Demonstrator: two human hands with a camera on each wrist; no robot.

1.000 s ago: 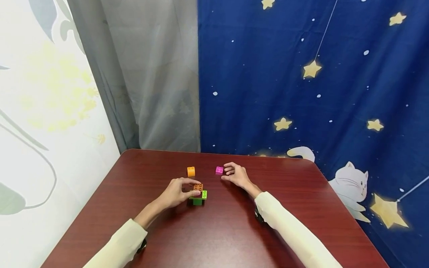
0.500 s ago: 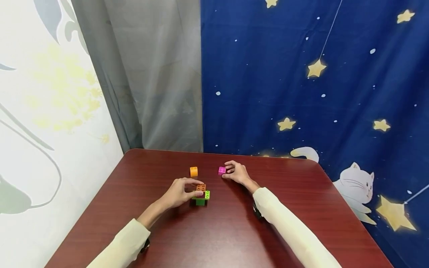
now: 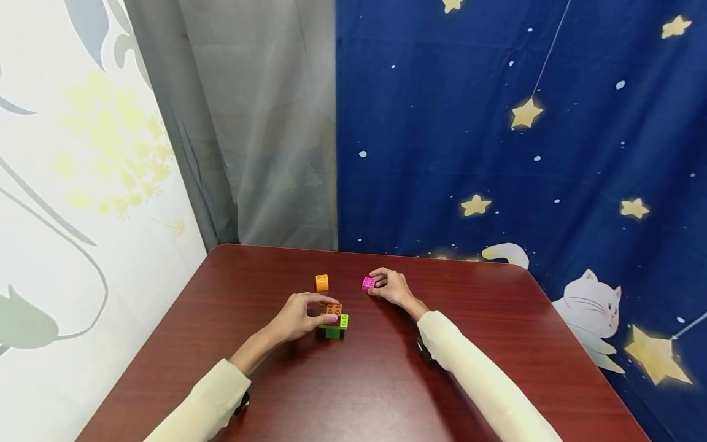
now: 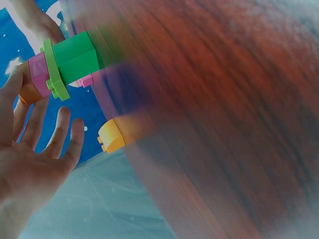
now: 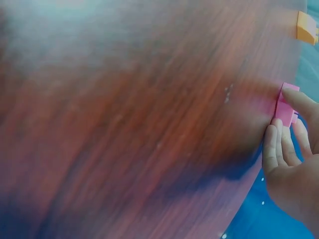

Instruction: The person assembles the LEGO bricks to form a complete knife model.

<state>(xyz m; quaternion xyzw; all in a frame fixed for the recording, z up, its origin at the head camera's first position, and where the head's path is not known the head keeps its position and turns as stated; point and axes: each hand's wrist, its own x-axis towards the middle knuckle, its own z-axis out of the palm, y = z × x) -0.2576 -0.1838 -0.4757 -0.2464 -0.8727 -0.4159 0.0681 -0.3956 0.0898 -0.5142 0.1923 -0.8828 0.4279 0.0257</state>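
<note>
Thumb and fingers of my left hand [image 3: 295, 318] pinch the orange toy brick [image 3: 334, 308] on top of a small stack. In the left wrist view a pink brick [image 4: 39, 73], a lime green plate [image 4: 54, 69] and a green brick [image 4: 77, 57] sit below it, the green one against the table. Farther right, my right hand [image 3: 393, 288] pinches a separate magenta brick [image 3: 368, 283] between thumb and fingers. That brick [image 5: 285, 107] still touches the tabletop in the right wrist view.
A yellow-orange brick with a rounded side [image 3: 322, 283] lies behind the stack. The dark red wooden table [image 3: 353, 393] reaches back to a grey curtain [image 3: 276, 153] and a blue star-patterned curtain [image 3: 414, 153].
My right hand has closed in on the magenta brick and now pinches it. The left hand keeps its hold on the stack. The head view has shifted slightly.
</note>
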